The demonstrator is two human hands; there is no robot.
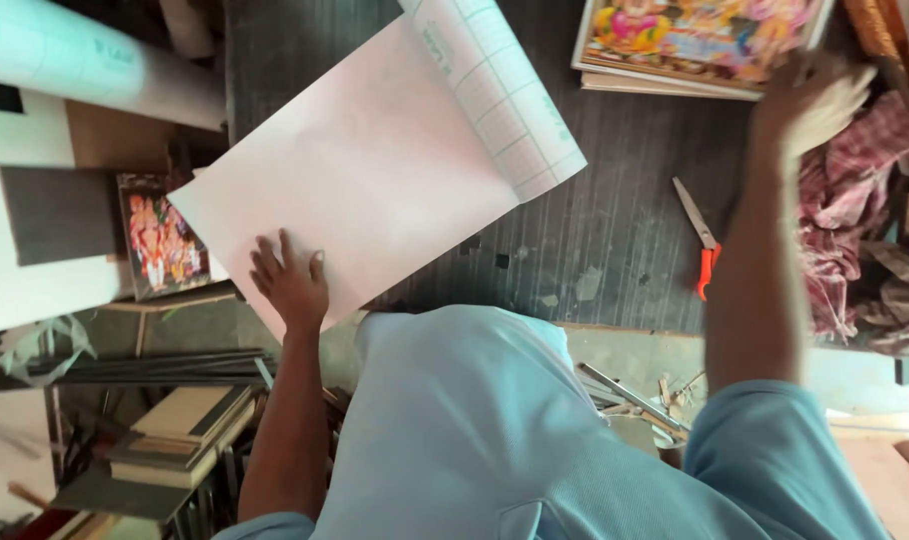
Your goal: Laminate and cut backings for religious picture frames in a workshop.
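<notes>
While left hand (pixel 290 282) presses sheet (pixel 349 180), right hand (pixel 812 98) blurs.

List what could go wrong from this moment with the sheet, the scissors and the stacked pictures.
1. The left hand presses only one corner of the pale sheet, whose far end curls up; it may roll back or crease.
2. The scissors lie open-bladed beside the right forearm; a sweep could catch them.
3. The right hand is blurred at the colourful picture stack by the worktop edge; it could slip.

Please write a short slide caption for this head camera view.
Left hand presses pale pink sheet on dark table; blurred right hand reaches colourful picture.
</notes>
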